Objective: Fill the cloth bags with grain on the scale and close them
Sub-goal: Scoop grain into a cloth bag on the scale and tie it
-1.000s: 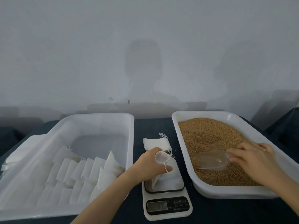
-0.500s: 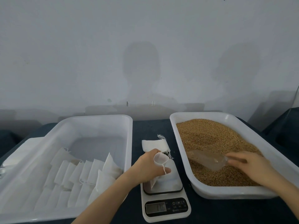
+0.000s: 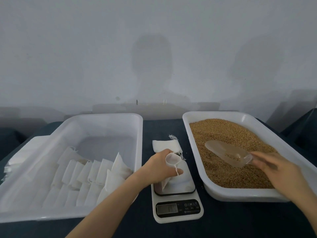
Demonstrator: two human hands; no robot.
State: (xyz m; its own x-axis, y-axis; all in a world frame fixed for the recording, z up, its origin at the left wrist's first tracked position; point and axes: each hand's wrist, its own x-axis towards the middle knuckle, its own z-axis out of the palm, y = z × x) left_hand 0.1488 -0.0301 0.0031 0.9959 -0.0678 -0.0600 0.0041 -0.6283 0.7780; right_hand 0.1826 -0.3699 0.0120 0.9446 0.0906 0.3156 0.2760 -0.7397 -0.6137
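Note:
My left hand [image 3: 158, 166] grips a small white cloth bag [image 3: 172, 159] upright on the platform of the white digital scale [image 3: 178, 208], holding its mouth open. My right hand [image 3: 276, 169] holds the handle of a clear plastic scoop [image 3: 228, 152] over the brown grain [image 3: 228, 134] in the white tray [image 3: 240, 194] on the right. A little grain lies inside the scoop, which is raised and points up-left.
A white tray [image 3: 109, 117] on the left holds several closed white bags [image 3: 89, 172] in rows. A small stack of flat empty bags [image 3: 165, 145] lies on the dark tablecloth behind the scale. More white cloth [image 3: 22, 152] sits left of the left tray.
My right hand has drawn the scoop through the grain and lifted it, tipped up with a little grain inside. My left hand and the bag have stayed on the scale.

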